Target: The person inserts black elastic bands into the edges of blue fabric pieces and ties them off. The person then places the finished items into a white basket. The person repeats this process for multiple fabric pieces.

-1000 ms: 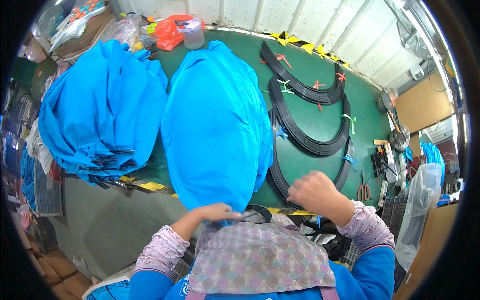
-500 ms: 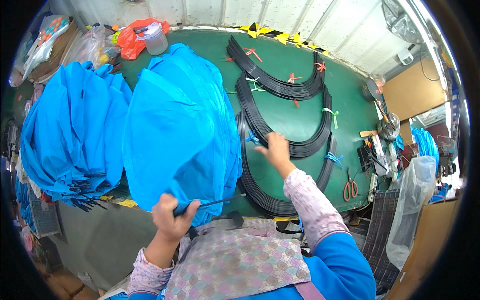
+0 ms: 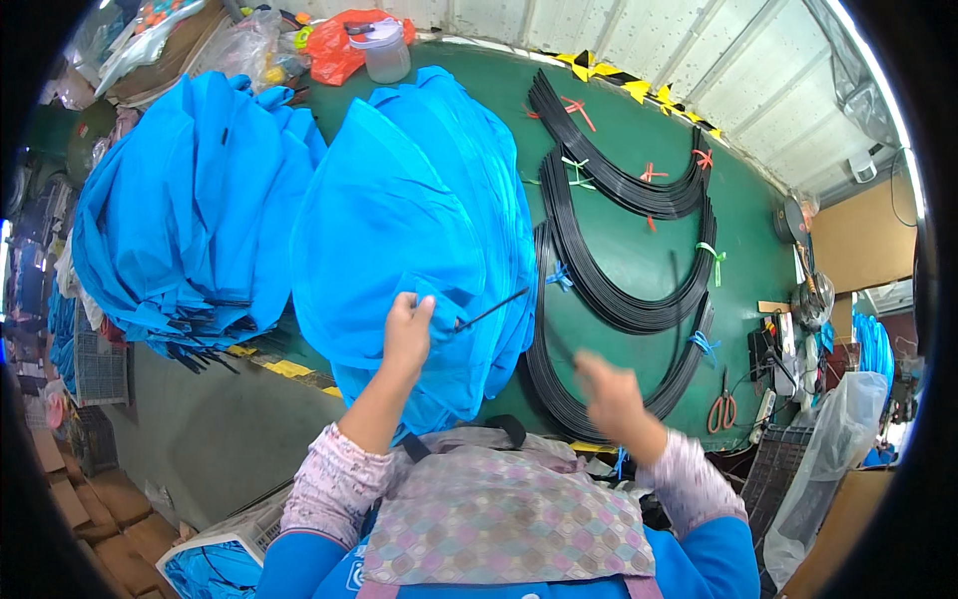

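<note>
Left hand (image 3: 407,334): we are pinching the blue fabric (image 3: 399,240) where a thin black rod (image 3: 491,309) is poking out.
Right hand (image 3: 609,394): blurred; we cannot tell its grip.
Rod: pointing up-right, over the green table (image 3: 639,250).

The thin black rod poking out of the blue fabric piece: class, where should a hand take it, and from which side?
Grip the thin black rod on its bare length just right of the left hand, coming from the right. There it juts clear of the blue fabric piece, angled up-right; the blurred right hand is on that side.
</note>
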A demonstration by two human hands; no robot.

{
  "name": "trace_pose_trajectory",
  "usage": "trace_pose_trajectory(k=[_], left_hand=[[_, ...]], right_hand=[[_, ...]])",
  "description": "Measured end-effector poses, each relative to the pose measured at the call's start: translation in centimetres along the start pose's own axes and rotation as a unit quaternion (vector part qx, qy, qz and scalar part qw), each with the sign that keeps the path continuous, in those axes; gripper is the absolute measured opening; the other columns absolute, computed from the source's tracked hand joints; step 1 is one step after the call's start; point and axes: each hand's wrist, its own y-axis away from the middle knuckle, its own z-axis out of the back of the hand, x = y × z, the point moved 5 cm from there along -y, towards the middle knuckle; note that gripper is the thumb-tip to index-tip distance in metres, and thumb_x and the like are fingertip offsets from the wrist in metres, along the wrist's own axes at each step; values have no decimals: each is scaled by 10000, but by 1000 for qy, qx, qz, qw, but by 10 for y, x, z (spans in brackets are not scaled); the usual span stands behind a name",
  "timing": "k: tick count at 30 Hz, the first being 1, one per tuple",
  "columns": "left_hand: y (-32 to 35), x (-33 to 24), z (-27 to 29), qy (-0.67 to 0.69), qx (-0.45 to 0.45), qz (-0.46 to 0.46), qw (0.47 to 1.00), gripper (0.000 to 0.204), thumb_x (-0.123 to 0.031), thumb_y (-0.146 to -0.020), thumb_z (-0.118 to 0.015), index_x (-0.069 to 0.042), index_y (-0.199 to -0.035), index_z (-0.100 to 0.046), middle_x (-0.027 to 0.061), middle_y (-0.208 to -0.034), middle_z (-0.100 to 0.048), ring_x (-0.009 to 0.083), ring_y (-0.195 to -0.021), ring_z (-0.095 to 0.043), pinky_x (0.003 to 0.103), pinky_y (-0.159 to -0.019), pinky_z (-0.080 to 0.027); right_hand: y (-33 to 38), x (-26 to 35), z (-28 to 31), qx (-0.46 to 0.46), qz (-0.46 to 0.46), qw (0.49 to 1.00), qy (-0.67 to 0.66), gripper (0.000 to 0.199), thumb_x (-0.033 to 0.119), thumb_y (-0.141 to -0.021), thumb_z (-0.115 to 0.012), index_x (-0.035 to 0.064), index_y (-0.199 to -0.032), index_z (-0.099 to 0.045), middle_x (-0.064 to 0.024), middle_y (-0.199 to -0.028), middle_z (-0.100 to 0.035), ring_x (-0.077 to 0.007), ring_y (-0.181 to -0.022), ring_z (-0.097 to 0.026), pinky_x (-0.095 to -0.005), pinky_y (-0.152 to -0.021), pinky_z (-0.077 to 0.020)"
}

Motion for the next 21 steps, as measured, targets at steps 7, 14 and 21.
trace_pose_trajectory(k=[7, 14, 21], left_hand=[[-19, -31, -1, 171, -43, -2, 984, 210, -183, -1006, -563, 16, -1072, -576, 74, -927, -660, 111, -782, -585, 265, -712, -470], [-4, -51, -8, 149, -3, -68, 986, 162, -196, -1005, -583, -35, -987, -567, 2, -768, -588, 52, -658, -506, 234, -567, -404], [84, -91, -36, 73, 64, -185, 978, 346, -194, -1015, -573, -92, -731, -404, -70, -636, -321, 19, -591, -260, 258, -476, -213]], right_hand=[[63, 62, 16, 52, -35, 998, -17, 224, 118, -880, -654, 49, -1089, -615, -106, -842, -702, -275, -647, -672, -372, -510, -499], [78, 76, 42, 75, -61, 995, -31, 235, 108, -890, -653, 41, -1113, -624, -148, -868, -702, -310, -695, -684, -380, -546, -519], [15, 92, -5, -17, -15, 999, -46, 360, 145, -876, -685, 55, -1214, -597, -151, -871, -703, -317, -743, -685, -369, -604, -533]])
